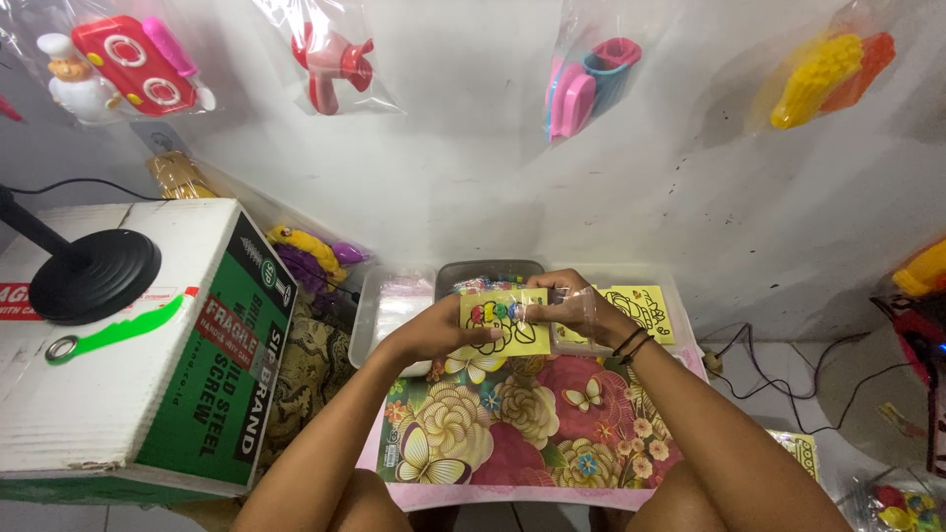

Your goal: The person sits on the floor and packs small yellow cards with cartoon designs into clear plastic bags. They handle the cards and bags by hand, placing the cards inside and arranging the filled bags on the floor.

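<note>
My left hand and my right hand hold a yellow card with a black outline drawing and small coloured pieces on it, inside a clear plastic sleeve. The left grips its lower left edge, the right pinches its top right corner. A second yellow card with a similar drawing lies just right of my right hand. Below the hands is a flower-and-butterfly patterned board resting over my lap.
Clear plastic trays sit behind the card against the white wall. A cardboard box with a black stand base is at left. Bagged plastic toys hang on the wall. Cables trail at right.
</note>
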